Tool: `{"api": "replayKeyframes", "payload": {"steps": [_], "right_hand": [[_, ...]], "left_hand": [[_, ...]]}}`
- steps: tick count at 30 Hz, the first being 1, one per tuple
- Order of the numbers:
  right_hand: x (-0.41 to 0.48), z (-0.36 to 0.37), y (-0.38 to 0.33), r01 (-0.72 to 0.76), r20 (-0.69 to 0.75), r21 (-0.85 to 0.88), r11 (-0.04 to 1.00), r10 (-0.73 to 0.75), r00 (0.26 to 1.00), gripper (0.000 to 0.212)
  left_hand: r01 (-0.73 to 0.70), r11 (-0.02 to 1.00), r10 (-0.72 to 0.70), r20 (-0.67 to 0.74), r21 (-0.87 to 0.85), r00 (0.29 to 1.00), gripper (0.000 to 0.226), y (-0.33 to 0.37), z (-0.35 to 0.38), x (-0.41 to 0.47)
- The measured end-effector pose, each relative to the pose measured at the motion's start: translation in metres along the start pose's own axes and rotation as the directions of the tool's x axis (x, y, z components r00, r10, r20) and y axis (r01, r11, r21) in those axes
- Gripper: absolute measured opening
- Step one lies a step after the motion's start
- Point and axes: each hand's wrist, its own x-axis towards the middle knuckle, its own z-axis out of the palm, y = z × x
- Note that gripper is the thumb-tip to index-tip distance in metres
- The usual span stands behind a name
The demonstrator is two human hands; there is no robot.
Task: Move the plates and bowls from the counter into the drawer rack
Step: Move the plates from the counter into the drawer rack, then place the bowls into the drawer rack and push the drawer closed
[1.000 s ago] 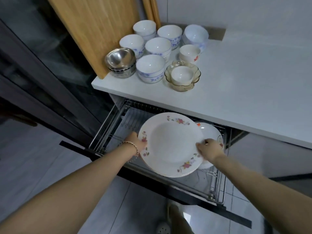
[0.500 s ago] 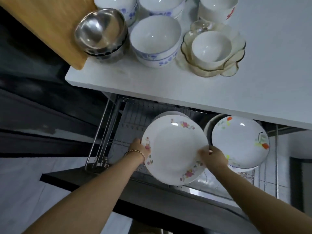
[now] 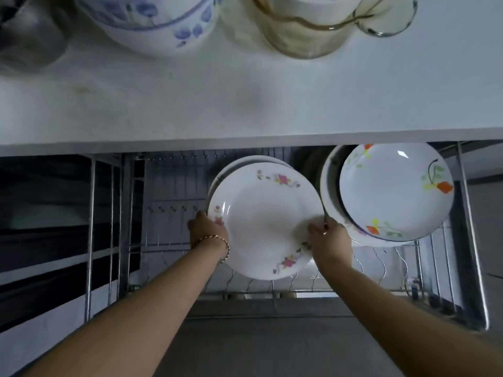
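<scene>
A white plate with pink flowers (image 3: 262, 221) stands on edge in the wire drawer rack (image 3: 468, 235), just in front of another white plate (image 3: 245, 160). My left hand (image 3: 207, 229) grips its left rim and my right hand (image 3: 328, 238) grips its lower right rim. To the right, a plate with orange flowers (image 3: 394, 191) leans upright in the rack with more plates behind it. On the white counter (image 3: 245, 104) above, a blue-flowered bowl (image 3: 152, 20) and an amber glass bowl (image 3: 321, 25) show only partly at the top edge.
A steel bowl (image 3: 30, 36) is blurred at the counter's top left. The counter's front edge overhangs the back of the rack. Wavy wire slots (image 3: 381, 262) run along the rack's front right. A dark cabinet front (image 3: 49, 213) lies to the left.
The view has dropped closer to the drawer. Both hands have carried the pink-flowered plate deeper into the rack, up against the plate behind it.
</scene>
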Motion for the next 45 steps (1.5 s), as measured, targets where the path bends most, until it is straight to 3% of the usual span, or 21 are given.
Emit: {"api": "replayKeyframes", "payload": {"steps": [6, 12, 19, 21, 25, 28, 31, 33, 35, 38, 41, 45], "right_hand": [[0.003, 0.026, -0.01, -0.014, -0.04, -0.062, 0.998, 0.011, 0.999, 0.028], [0.002, 0.033, -0.022, -0.072, -0.11, -0.04, 0.997, 0.067, 0.992, 0.038], [-0.002, 0.037, -0.028, -0.112, -0.025, -0.021, 0.994, 0.111, 0.993, 0.049], [-0.003, 0.034, -0.025, -0.105, 0.022, -0.045, 0.993, 0.106, 0.994, 0.048], [-0.014, 0.009, -0.033, -0.033, 0.13, -0.17, 0.985, 0.056, 0.99, 0.048], [-0.032, -0.025, -0.061, 0.08, 0.14, -0.177, 0.981, -0.056, 0.989, 0.036], [-0.058, -0.072, -0.107, 0.152, 0.085, 0.124, 0.981, -0.163, 0.983, 0.025], [-0.072, -0.107, -0.142, 0.088, 0.067, 0.421, 0.903, -0.128, 0.989, 0.026], [-0.076, -0.133, -0.174, -0.015, 0.14, 0.612, 0.79, -0.09, 0.986, 0.029], [-0.067, -0.152, -0.214, -0.137, 0.237, 0.689, 0.712, -0.043, 0.971, 0.038], [-0.053, -0.144, -0.233, -0.248, 0.321, 0.795, 0.553, -0.037, 0.946, 0.039], [-0.037, -0.13, -0.229, -0.198, 0.251, 0.916, 0.349, -0.116, 0.961, 0.058]], "left_hand": [[-0.05, 0.985, 0.05, 0.004, 0.164, 0.999, 0.04, 0.004, -0.012, 0.017], [-0.123, 0.982, 0.122, 0.021, 0.144, 0.992, 0.035, 0.008, -0.009, 0.023], [-0.081, 0.945, 0.118, 0.099, -0.317, 0.988, 0.063, 0.007, 0.004, 0.019], [-0.059, 0.933, 0.119, 0.15, -0.355, 0.981, 0.066, 0.004, 0.002, 0.02], [-0.138, 0.982, 0.155, 0.143, -0.126, 0.977, 0.055, 0.001, -0.021, 0.007], [-0.328, 0.939, 0.339, 0.135, -0.101, 0.931, 0.034, 0.014, -0.052, -0.02], [-0.469, 0.866, 0.497, 0.186, -0.175, 0.848, 0.022, 0.036, -0.091, -0.054], [-0.528, 0.825, 0.56, 0.166, -0.204, 0.811, 0.018, 0.051, -0.117, -0.071], [-0.548, 0.804, 0.585, 0.139, -0.232, 0.799, 0.018, 0.06, -0.141, -0.084], [-0.525, 0.808, 0.568, 0.113, -0.268, 0.816, 0.019, 0.062, -0.169, -0.093], [-0.466, 0.833, 0.514, 0.104, -0.299, 0.852, 0.021, 0.055, -0.185, -0.098], [-0.434, 0.843, 0.484, 0.097, -0.317, 0.869, 0.021, 0.045, -0.191, -0.106]]}}
